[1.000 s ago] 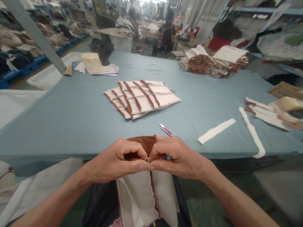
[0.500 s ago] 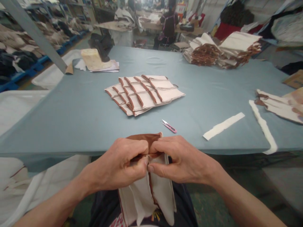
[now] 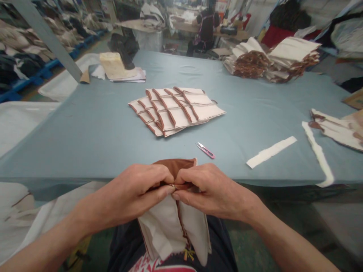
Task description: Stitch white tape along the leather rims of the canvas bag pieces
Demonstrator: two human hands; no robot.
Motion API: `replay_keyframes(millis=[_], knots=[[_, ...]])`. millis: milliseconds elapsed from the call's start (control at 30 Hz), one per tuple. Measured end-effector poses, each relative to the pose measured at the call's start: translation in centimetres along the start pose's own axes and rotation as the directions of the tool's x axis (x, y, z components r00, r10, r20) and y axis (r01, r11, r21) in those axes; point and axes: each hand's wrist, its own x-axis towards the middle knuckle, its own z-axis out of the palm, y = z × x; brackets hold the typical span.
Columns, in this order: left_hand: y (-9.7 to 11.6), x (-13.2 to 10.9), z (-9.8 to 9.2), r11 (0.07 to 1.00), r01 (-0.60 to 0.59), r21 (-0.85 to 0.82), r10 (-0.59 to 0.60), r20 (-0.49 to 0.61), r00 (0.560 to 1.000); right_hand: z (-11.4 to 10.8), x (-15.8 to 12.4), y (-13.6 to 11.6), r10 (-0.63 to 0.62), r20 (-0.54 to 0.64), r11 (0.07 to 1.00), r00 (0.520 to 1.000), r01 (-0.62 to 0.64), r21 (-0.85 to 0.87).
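A cream cloth pouch with brown lining (image 3: pixel 164 230) hangs from both my hands at the table's front edge, over my lap. My left hand (image 3: pixel 138 189) pinches its folded upper edge between thumb and fingers. Close beside it, my right hand (image 3: pixel 208 187) grips the same edge, thumb underneath. A brown seam runs down the middle of the pouch below my thumbs. Beyond the hands, pink-handled thread snips (image 3: pixel 205 150) lie on the table. Farther back rests an overlapping stack of cream pouches with brown edges (image 3: pixel 176 109).
The table has a blue-grey cover (image 3: pixel 85 143). Two white strips (image 3: pixel 271 152) and a cream-and-brown cloth piece (image 3: pixel 337 128) lie at the right. Bundled cloth pieces (image 3: pixel 249 58) stand at the back right. A yellowish block (image 3: pixel 113 66) sits back left. A person (image 3: pixel 204 28) is in the background.
My left thumb has straightened along the pouch's edge, and the left hand has shifted slightly left. Both hands still hold the pouch. The whole view has shifted a little.
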Motion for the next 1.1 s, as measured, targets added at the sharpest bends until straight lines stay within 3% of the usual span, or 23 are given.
replay_keyframes(millis=[100, 200, 367, 533, 667, 800, 900, 1100], knots=[[-0.4, -0.1, -0.6, 0.997, 0.045, -0.065, -0.042, 0.047, 0.998, 0.1, 0.6, 0.0, 0.005, 0.035, 0.999, 0.999, -0.006, 0.049], [-0.9, 0.0, -1.3, 0.994, 0.018, -0.109, -0.007, 0.094, 0.996, 0.2, 1.1, 0.3, -0.005, 0.052, 0.989, 0.999, -0.003, 0.145], [-1.1, -0.2, -1.8, 0.997, -0.009, -0.08, 0.016, 0.092, 0.996, 0.6, 1.6, 0.5, 0.014, 0.063, 0.972, 0.998, -0.028, 0.235], [-0.3, -0.1, -1.1, 0.988, -0.031, 0.152, 0.031, -0.001, 1.0, 1.1, 1.9, 0.3, 0.041, -0.003, 0.978, 0.999, -0.04, 0.204], [-0.1, -0.1, 0.2, 0.896, -0.14, 0.421, 0.206, -0.115, 0.972, 1.2, 1.9, 0.3, 0.15, -0.032, 0.964, 0.988, -0.139, 0.227], [-1.0, -0.7, 1.8, 0.82, -0.209, 0.533, 0.352, -0.181, 0.918, 1.4, 1.7, 0.7, 0.226, -0.052, 0.927, 0.973, -0.198, 0.32], [-1.6, -1.0, 2.5, 0.793, -0.236, 0.561, 0.412, -0.21, 0.887, 1.9, 1.5, 1.1, 0.238, -0.048, 0.866, 0.97, -0.189, 0.463], [-1.2, -0.3, 2.1, 0.75, -0.27, 0.604, 0.39, -0.073, 0.918, 3.0, 0.6, 2.1, 0.329, 0.063, 0.606, 0.942, -0.262, 0.751]])
